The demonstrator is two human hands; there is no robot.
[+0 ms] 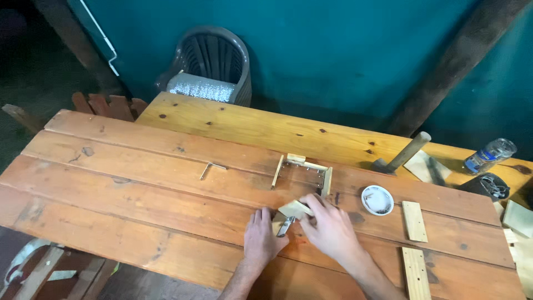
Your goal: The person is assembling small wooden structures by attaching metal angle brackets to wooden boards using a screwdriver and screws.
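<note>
My left hand (261, 238) rests flat on the wooden table (139, 183), its fingers next to a small metal piece (285, 226). My right hand (328, 226) grips a small pale wood block (294, 209) and presses it down over that metal piece. Just beyond the hands stands a little open wooden frame (302, 173) studded with nails. What the metal piece is exactly I cannot tell.
A bent metal rod (210, 168) lies left of the frame. To the right are a white dish of small nails (377, 200), two wood strips (414, 221), a hammer (401, 155) and a plastic bottle (489, 155). A grey plastic chair (211, 64) stands behind the table.
</note>
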